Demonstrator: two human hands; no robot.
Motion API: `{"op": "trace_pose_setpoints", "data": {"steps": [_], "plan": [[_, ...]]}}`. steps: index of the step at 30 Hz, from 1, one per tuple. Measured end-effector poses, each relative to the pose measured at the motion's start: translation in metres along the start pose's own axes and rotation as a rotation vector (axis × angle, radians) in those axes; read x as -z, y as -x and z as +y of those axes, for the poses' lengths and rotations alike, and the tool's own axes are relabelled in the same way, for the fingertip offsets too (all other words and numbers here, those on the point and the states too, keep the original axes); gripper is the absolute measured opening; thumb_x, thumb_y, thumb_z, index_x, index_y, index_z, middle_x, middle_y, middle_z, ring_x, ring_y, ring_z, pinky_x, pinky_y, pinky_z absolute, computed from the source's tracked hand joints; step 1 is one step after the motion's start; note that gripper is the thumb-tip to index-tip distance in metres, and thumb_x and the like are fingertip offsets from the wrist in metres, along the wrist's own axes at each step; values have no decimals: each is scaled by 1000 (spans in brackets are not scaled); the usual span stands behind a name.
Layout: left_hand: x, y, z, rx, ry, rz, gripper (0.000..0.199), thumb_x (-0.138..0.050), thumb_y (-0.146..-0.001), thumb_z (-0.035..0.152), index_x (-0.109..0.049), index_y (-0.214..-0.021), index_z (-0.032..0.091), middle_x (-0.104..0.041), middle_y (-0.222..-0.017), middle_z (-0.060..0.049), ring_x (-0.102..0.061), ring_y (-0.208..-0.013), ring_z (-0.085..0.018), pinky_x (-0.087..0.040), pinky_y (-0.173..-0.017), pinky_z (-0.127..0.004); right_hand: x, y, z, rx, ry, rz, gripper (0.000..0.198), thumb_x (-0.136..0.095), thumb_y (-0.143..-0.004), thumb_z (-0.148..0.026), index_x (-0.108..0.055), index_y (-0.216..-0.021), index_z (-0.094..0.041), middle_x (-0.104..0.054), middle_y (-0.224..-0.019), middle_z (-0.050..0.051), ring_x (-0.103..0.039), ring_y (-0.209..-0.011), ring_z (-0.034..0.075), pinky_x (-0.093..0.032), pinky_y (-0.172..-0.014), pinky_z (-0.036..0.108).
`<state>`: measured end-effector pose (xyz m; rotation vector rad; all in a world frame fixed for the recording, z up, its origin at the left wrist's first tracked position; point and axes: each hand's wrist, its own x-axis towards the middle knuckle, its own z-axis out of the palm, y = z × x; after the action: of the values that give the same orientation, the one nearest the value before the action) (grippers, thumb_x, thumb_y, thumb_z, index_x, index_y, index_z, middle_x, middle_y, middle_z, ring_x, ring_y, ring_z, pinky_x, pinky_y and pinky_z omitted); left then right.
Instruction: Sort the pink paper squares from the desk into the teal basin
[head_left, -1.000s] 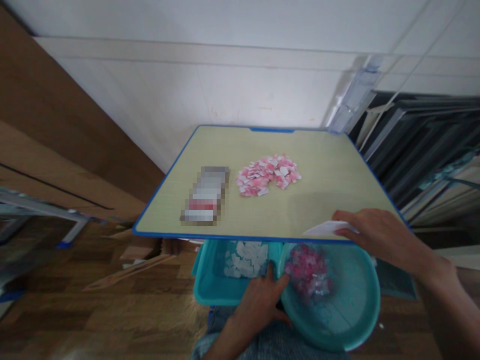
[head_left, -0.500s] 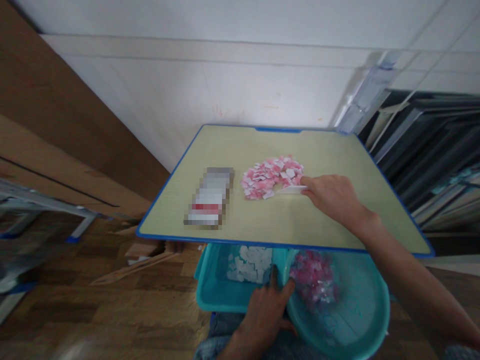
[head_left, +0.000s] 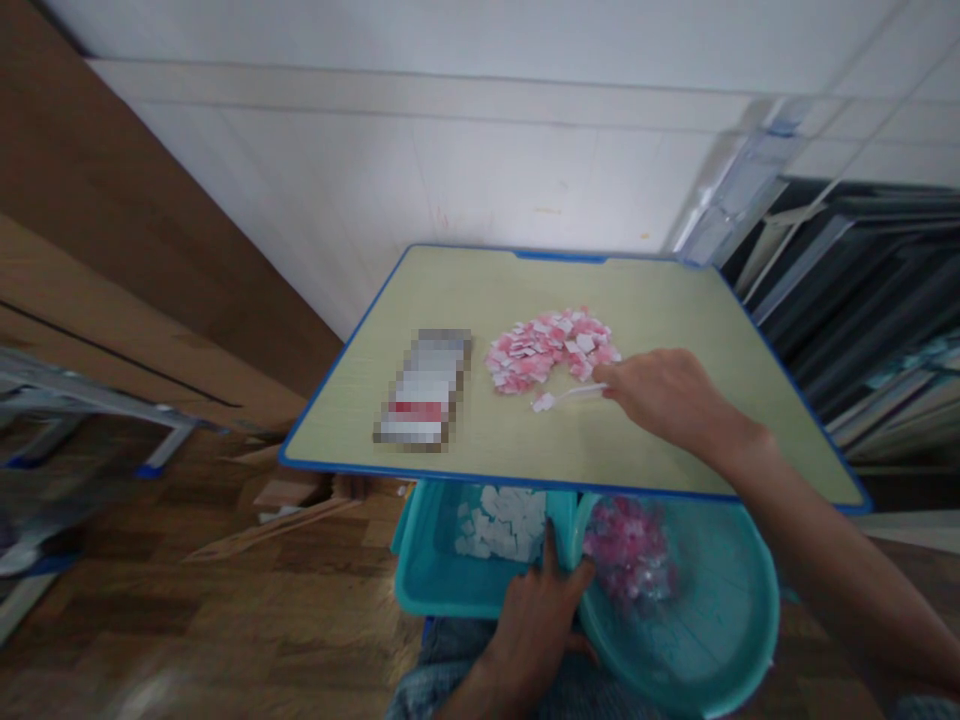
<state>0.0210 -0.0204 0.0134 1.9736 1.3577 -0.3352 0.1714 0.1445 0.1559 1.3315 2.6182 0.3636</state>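
Observation:
My right hand (head_left: 660,395) is closed around a thin white plastic tool (head_left: 577,390) whose exact kind I cannot make out. The tool points left, low over the board, just in front of a spread heap of small pink-and-white pieces (head_left: 525,352). At its far tip lies a small white piece (head_left: 543,402). Below the board's front edge, my left hand (head_left: 536,610) rests with index finger and thumb spread, where a teal rectangular tub (head_left: 450,600) meets a round teal basin (head_left: 772,610). White pieces (head_left: 502,525) lie in the tub, and a clear bag of pink pieces (head_left: 630,550) in the basin.
A blurred-out phone-like slab (head_left: 424,388) lies on the left of the blue-edged board (head_left: 457,275). A white wall (head_left: 487,180) stands behind. Stacked dark panels (head_left: 870,270) are at right, cardboard (head_left: 150,290) and a metal frame (head_left: 165,440) at left.
My right hand has drawn the white tool slightly toward me, out from the heap's front edge, leaving a notch there. A small white piece now shows at its tip. My left hand stays in place.

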Motion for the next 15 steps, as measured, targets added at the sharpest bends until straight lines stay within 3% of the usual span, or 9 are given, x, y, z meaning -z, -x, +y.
{"op": "trace_pose_setpoints", "data": {"steps": [5, 8, 15], "plan": [[1, 0, -4, -44, -3, 22, 80, -82, -65, 43, -43, -133, 29, -20, -151, -19, -61, -100, -38, -52, -79, -46, -2, 0, 0, -44, 25, 15, 25, -40, -91, -22, -63, -99, -20, -70, -81, 11, -65, -76, 23, -23, -51, 30], [2, 0, -6, -76, 14, 34, 80, -80, -66, 47, -42, -133, 29, -20, -151, -19, -60, -102, -38, -51, -80, -46, -4, 1, 0, -1, 11, 5, 25, -40, -91, -20, -63, -100, -19, -70, -86, 11, -65, -78, 22, -25, -52, 30], [0, 1, -10, -108, 27, 43, 82, -80, -65, 49, -41, -134, 28, -16, -151, -22, -57, -106, -39, -49, -83, -46, 8, 11, 1, 32, 18, 9, 27, -39, -90, -20, -64, -100, -20, -67, -77, 9, -62, -73, 22, -28, -54, 30]]}}
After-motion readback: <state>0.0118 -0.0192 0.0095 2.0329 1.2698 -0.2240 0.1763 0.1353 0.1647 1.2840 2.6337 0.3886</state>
